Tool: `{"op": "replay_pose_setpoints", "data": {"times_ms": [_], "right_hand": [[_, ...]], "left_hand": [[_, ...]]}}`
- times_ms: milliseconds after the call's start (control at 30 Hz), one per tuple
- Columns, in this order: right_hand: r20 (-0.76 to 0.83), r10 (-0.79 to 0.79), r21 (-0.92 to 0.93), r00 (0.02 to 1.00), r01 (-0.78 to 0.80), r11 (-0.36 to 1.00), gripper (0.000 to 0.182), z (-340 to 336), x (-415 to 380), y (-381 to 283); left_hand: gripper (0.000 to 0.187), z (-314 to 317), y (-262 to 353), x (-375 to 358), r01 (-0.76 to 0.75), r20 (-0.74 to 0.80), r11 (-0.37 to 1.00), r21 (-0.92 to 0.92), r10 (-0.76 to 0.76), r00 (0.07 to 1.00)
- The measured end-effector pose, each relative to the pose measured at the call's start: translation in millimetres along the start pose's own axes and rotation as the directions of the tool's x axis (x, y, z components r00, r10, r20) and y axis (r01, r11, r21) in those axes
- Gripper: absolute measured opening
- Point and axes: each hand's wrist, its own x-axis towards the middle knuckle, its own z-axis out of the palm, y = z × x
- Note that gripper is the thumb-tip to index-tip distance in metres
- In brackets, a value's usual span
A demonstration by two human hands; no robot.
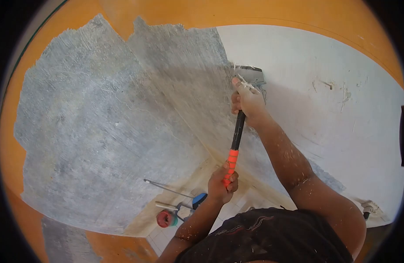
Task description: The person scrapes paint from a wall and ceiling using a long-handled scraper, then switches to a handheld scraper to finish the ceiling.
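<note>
Left hand (222,183) is gripping the tool's (238,133) handle (232,164). Right hand (250,104) is clasping its shaft (239,122) near the white paint's (294,57) edge.

Holds the right arm (303,179) reached forward and upward, slightly bent at the elbow. Sets the right hand (250,98) higher than the left hand (221,184), well apart from it. Curls the right fingers (235,105) inward, with the uppermost digit extended upward. Angles the left forearm (195,223) inward from lower left, across the front of the torso (272,239). Wraps the left fingers (232,180) into a firm grip. Carries pale flecks on both forearms.
</note>
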Motion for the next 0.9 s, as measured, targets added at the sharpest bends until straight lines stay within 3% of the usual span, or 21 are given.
{"op": "replay_pose_setpoints", "data": {"times_ms": [133,200,300,367,433,533,600,633,767,833,900], "right_hand": [[-0.109,-0.034,0.014,0.993,0.036,0.999,0.026,-8.4,-8.7,18.0],[-0.146,-0.021,-0.096,0.989,0.007,0.995,0.026,-21.2,-12.5,27.2],[-0.044,-0.109,-0.137,0.993,0.102,0.985,0.030,-19.3,-1.4,21.0],[-0.037,-0.088,-0.168,0.995,0.081,0.983,0.029,-6.4,9.4,10.4],[-0.001,-0.008,-0.035,1.000,0.008,0.999,0.028,1.9,11.5,4.6],[-0.092,-0.054,-0.098,0.994,0.044,0.994,0.026,-10.0,-1.9,20.4],[-0.124,0.005,-0.103,0.992,-0.018,0.995,0.025,-32.6,-2.0,46.2],[-0.155,0.060,-0.102,0.986,-0.076,0.992,0.025,-35.3,-3.6,49.9],[-0.046,-0.069,-0.216,0.997,0.058,0.975,0.027,-5.4,20.6,29.6],[-0.028,-0.044,-0.119,0.999,0.040,0.992,0.027,13.2,25.8,19.0],[-0.008,-0.045,-0.013,0.999,0.045,0.999,0.028,17.3,25.2,23.1]], "left_hand": [[0.032,-14.3,-15.7,-0.1,-0.057,-0.003,0.998,0.018,0.057,0.998],[0.032,-18.7,-28.8,-3.6,-0.005,0.015,1.000,-0.014,0.005,1.000],[0.031,-12.5,-16.1,8.1,0.024,0.036,0.999,-0.036,-0.023,0.999],[0.027,-8.7,2.1,10.9,-0.001,0.020,1.000,0.004,0.001,1.000],[0.027,-9.2,5.7,11.1,0.002,0.041,1.000,0.017,-0.002,0.999],[0.032,-27.9,-20.0,10.9,-0.066,0.065,0.998,-0.019,0.067,0.996],[0.031,-35.7,-43.3,6.4,0.097,0.012,0.988,-0.124,-0.096,0.995],[0.031,-38.9,-43.5,9.2,0.097,0.014,0.986,-0.134,-0.096,0.995],[0.023,-24.5,-5.0,14.6,0.087,-0.008,0.987,-0.137,-0.089,0.996],[0.023,-9.2,21.3,10.9,-0.103,-0.062,0.992,0.066,0.107,0.992],[0.024,-26.2,18.8,10.9,-0.123,-0.041,0.992,0.041,0.125,0.991]]}}
